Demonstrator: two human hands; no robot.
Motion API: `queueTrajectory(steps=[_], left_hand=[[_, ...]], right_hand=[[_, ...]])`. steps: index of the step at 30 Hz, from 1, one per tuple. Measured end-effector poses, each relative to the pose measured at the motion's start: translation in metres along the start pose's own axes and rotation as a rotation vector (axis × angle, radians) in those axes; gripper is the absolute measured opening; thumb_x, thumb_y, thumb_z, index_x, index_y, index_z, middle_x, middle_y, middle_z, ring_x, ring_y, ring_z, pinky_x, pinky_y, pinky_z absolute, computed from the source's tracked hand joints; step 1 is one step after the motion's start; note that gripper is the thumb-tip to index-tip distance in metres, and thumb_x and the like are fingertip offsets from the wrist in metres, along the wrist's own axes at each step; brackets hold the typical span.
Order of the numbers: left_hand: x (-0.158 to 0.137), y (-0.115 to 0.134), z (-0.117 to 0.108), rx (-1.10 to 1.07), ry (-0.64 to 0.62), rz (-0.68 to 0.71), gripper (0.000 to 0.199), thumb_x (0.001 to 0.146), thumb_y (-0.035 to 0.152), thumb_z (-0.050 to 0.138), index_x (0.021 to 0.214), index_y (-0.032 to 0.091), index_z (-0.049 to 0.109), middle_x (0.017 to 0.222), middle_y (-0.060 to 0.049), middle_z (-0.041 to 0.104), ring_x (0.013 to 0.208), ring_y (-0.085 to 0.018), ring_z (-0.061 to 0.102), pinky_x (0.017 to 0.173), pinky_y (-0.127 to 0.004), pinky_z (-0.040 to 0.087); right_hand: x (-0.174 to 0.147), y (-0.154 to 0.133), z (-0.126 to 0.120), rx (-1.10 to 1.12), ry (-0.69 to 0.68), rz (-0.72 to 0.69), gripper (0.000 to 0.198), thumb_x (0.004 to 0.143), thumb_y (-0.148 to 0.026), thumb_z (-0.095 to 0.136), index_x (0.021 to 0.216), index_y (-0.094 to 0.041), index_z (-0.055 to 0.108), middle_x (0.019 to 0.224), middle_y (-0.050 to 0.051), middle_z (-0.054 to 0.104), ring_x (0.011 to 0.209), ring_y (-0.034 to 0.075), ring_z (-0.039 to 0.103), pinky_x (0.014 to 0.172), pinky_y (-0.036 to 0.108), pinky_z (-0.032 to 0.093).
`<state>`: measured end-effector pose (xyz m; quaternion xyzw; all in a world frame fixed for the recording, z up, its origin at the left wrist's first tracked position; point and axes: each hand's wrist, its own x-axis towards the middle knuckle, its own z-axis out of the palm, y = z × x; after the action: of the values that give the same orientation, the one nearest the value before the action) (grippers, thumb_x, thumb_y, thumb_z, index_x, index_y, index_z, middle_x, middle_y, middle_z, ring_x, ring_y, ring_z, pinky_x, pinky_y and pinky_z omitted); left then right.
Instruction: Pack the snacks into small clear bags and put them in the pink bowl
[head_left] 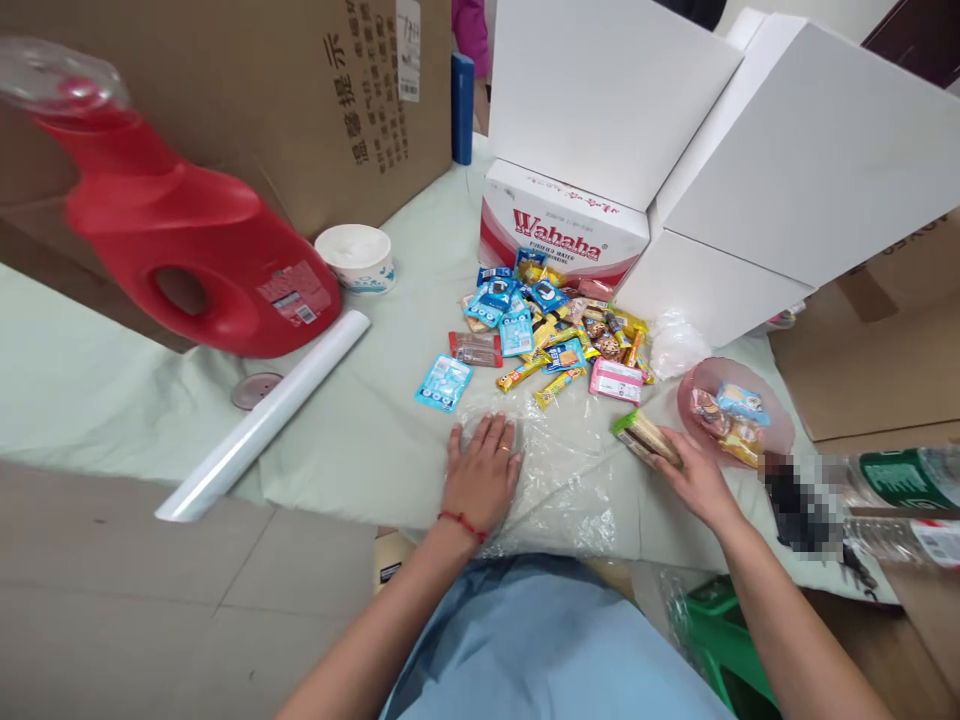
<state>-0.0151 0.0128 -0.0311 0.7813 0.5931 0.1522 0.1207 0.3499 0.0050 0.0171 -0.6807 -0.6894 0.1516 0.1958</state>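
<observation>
Pinched in the right hand (699, 478), a snack packet (646, 438) is just beside the pink bowl (781, 425), while the left hand (480, 484) lies flat, fingers extended, by clear plastic (570, 480)

Soft, bright light glints on clear plastic (574, 475); edges look stretched.

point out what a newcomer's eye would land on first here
Most likely the big red jug on the left side of the table, then the colourful heap of wrapped snacks in front of the Wahaha box. Nearer the camera, the right hand holds a green-ended packet beside a pink bowl, while the left hand lies spread on clear plastic.
</observation>
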Motion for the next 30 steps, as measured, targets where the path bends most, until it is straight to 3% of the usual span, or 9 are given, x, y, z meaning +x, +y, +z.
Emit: queueTrajectory(steps=[3,5,8,11,14,18,21,24,30], left_hand=[[-0.003,0.005,0.002,-0.004,0.006,-0.031,0.049,0.103,0.034,0.042,0.149,0.023,0.054,0.162,-0.009,0.046,0.152,-0.029,0.038,0.128,-0.063,0.013],[-0.002,0.004,0.003,-0.025,0.003,-0.04,0.048,0.103,0.034,0.041,0.148,0.022,0.054,0.163,-0.01,0.045,0.152,-0.029,0.038,0.127,-0.065,0.014],[0.001,-0.005,0.005,-0.092,-0.004,-0.058,0.047,0.105,0.031,0.036,0.147,0.023,0.055,0.163,-0.011,0.044,0.151,-0.028,0.041,0.126,-0.065,0.019],[0.003,-0.022,0.003,-0.19,0.01,-0.052,0.048,0.105,0.025,0.031,0.147,0.02,0.054,0.163,-0.014,0.044,0.149,-0.026,0.044,0.123,-0.06,0.031],[-0.002,-0.04,-0.006,-0.204,0.053,0.037,0.045,0.102,0.022,0.036,0.14,0.018,0.061,0.164,-0.014,0.042,0.152,-0.026,0.041,0.12,-0.052,0.04],[-0.014,-0.054,-0.021,0.0,0.107,0.071,0.038,0.101,0.023,0.043,0.125,0.028,0.071,0.164,-0.005,0.044,0.157,-0.033,0.029,0.124,-0.068,0.023],[-0.02,-0.058,-0.023,0.07,0.063,0.016,0.04,0.103,0.028,0.044,0.136,0.029,0.065,0.162,-0.007,0.046,0.153,-0.033,0.037,0.121,-0.075,0.016],[-0.021,-0.058,-0.019,0.064,0.014,-0.009,0.045,0.105,0.034,0.039,0.147,0.03,0.056,0.161,-0.009,0.046,0.15,-0.031,0.042,0.122,-0.073,0.014],[-0.022,-0.053,-0.018,0.08,0.017,-0.04,0.049,0.105,0.035,0.038,0.152,0.031,0.05,0.163,-0.007,0.043,0.152,-0.028,0.04,0.125,-0.069,0.008]], right_hand=[[0.019,-0.035,-0.017,0.189,-0.052,-0.033,0.054,0.092,-0.053,0.062,0.137,-0.022,0.06,0.128,0.011,0.069,0.114,0.032,0.066,0.1,0.048,0.052],[0.034,-0.068,-0.019,0.346,-0.247,-0.132,0.054,0.094,-0.051,0.063,0.141,-0.025,0.058,0.134,0.008,0.068,0.118,0.03,0.066,0.102,0.044,0.052],[0.053,-0.11,0.005,0.425,-0.588,-0.336,0.051,0.092,-0.045,0.065,0.138,-0.023,0.061,0.133,0.007,0.07,0.116,0.028,0.067,0.101,0.04,0.053],[0.063,-0.133,0.044,0.292,-0.751,-0.474,0.043,0.092,-0.034,0.064,0.133,-0.02,0.064,0.125,0.008,0.072,0.111,0.027,0.067,0.099,0.039,0.051],[0.062,-0.14,0.067,0.045,-0.711,-0.534,0.039,0.094,-0.026,0.061,0.131,-0.018,0.065,0.115,0.011,0.073,0.105,0.027,0.064,0.1,0.042,0.048],[0.051,-0.14,0.066,-0.13,-0.503,-0.537,0.049,0.094,-0.029,0.064,0.141,-0.016,0.058,0.131,0.018,0.064,0.12,0.032,0.054,0.106,0.048,0.043],[0.042,-0.144,0.063,-0.147,-0.386,-0.509,0.053,0.097,-0.038,0.064,0.144,-0.018,0.055,0.142,0.017,0.057,0.129,0.032,0.046,0.109,0.047,0.043],[0.036,-0.152,0.07,-0.17,-0.405,-0.508,0.06,0.093,-0.042,0.071,0.146,-0.02,0.053,0.139,0.014,0.059,0.13,0.031,0.045,0.11,0.047,0.041],[0.041,-0.157,0.076,-0.249,-0.465,-0.462,0.063,0.088,-0.029,0.073,0.147,-0.019,0.052,0.132,0.014,0.062,0.121,0.031,0.049,0.103,0.044,0.043]])
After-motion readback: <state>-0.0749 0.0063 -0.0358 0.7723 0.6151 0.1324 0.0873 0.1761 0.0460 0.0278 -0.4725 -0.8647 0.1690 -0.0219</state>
